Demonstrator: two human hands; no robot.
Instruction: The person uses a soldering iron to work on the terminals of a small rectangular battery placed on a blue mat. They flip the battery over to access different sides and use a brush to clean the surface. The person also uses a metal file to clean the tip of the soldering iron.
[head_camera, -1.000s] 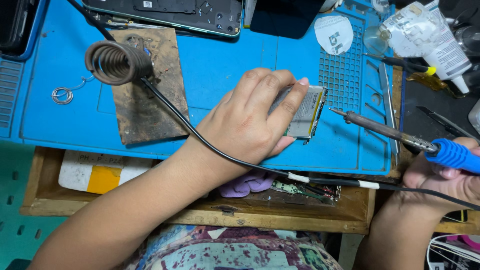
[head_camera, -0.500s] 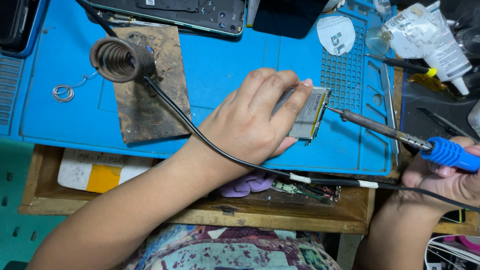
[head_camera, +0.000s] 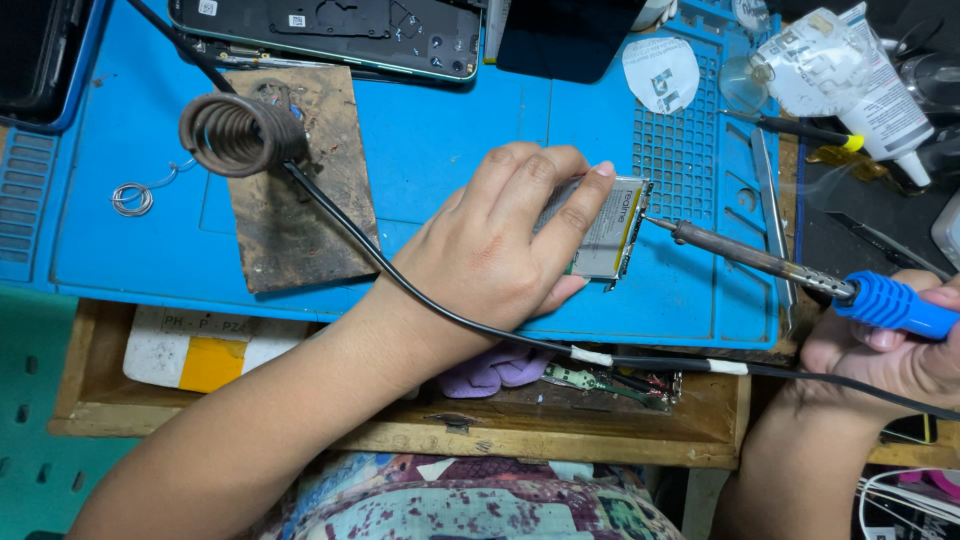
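Since the earlier frames the soldering iron (head_camera: 790, 268) has edged closer, and its tip now touches the right edge of the phone battery (head_camera: 607, 232), where before a small gap showed. The left hand (head_camera: 500, 250) has stayed flat over the battery, fingers spread and pressing it down onto the blue work mat (head_camera: 450, 140), with only the battery's right end showing past the fingertips. The right hand (head_camera: 890, 345), at about 3 o'clock from the battery, is closed round the iron's blue handle (the shaft points towards 10 o'clock). The iron's black cord (head_camera: 400, 280) runs under the left wrist towards the coiled iron stand (head_camera: 240, 132), which sits on a scorched board (head_camera: 295, 190) at 9 o'clock from the battery. A loop of solder wire (head_camera: 132, 198) lies further left. At 12 o'clock an opened phone back (head_camera: 330, 35) rests on the mat, and a white tube (head_camera: 880, 95) lies at 2 o'clock. An open wooden drawer (head_camera: 560, 415) sits below the mat at 6 o'clock.
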